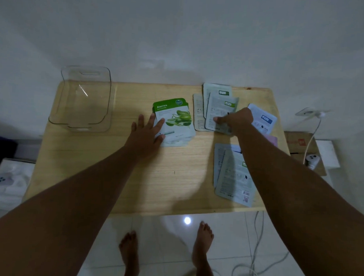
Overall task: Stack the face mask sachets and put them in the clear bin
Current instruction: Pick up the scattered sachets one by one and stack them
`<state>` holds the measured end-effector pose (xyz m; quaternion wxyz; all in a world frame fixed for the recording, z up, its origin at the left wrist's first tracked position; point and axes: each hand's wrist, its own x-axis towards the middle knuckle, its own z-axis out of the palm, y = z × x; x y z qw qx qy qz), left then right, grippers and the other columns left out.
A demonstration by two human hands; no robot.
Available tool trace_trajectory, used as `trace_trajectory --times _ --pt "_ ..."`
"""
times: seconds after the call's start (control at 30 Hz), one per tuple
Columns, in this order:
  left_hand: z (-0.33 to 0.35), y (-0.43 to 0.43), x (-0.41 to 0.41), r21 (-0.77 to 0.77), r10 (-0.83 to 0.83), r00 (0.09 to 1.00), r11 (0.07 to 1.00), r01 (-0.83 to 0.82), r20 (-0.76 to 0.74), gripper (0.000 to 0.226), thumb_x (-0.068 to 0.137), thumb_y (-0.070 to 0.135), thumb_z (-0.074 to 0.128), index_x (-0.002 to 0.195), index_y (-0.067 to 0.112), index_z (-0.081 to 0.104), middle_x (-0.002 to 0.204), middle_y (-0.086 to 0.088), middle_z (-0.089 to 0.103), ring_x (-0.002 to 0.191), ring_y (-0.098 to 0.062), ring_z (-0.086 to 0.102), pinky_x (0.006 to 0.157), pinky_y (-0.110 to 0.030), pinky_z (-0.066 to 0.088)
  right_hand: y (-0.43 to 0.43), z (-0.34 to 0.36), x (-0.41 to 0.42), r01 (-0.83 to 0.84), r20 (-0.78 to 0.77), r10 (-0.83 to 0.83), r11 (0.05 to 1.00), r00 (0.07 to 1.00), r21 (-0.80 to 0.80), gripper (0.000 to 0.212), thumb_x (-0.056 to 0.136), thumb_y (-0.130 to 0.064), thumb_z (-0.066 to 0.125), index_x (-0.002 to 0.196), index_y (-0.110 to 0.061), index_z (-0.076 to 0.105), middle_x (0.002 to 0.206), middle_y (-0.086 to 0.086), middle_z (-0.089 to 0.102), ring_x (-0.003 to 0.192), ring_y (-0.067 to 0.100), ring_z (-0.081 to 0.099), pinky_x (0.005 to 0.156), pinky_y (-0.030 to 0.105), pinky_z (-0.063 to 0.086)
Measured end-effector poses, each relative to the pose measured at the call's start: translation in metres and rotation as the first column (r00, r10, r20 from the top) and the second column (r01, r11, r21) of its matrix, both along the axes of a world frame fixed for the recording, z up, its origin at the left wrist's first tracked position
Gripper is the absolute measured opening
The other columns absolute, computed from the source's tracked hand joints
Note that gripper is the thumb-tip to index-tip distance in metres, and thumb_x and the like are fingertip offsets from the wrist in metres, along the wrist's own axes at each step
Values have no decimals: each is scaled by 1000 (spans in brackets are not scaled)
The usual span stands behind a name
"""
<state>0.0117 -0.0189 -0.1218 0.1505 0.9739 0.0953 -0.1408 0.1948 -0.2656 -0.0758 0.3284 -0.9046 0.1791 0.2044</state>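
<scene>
The stack (173, 121) is steadied mid-tabletop (134, 177) by the flat, open left hand (145, 134), while a sachet (220, 112) is pinched by the right hand (236, 119). The bin (83, 99) is left empty, far left.

One clear plastic bin (83, 99) is seen on one light wooden table (134, 177). One small stack of sachets, topped by a green-and-white aloe vera face mask sachet (174, 119), is counted at the middle; the number beneath cannot be told. Three grey sachets lying back-side up (217, 106) are counted at the far right, one white sachet with a blue label (264, 120) beside them, and two more grey sachets (231, 174) at the near right. Two hands are present: the left hand (148, 132) and the right hand (237, 119).
</scene>
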Motion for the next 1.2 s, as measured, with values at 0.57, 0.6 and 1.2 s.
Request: trace_trajectory --times 0.57,0.6,1.2 --pt "2 3 0 -9 -11 1000 1000 11 4 64 97 50 30 153 27 9 163 -12 6 146 -48 -5 115 -61 7 112 53 -58 -478 309 447 878 839 27 19 83 -19 69 97 -7 70 88 3 65 78 13 62 56 6 42" --pt "1 4 0 6 -18 1000 1000 18 5 64 97 50 30 153 27 10 163 -12 6 146 -48 -4 114 -62 9 121 46 -65 -521 287 494 853 821 23 21 84 -25 69 95 -7 71 87 3 67 77 14 65 59 12 48" --pt "-2 1 -2 -71 46 996 997 -40 80 64 96 51 29 153 29 11 163 -9 15 147 -46 3 115 -60 9 82 2 -72 -575 369 590 802 718 -164 34 88 -34 62 119 -20 65 122 9 62 111 27 57 93 47 51"
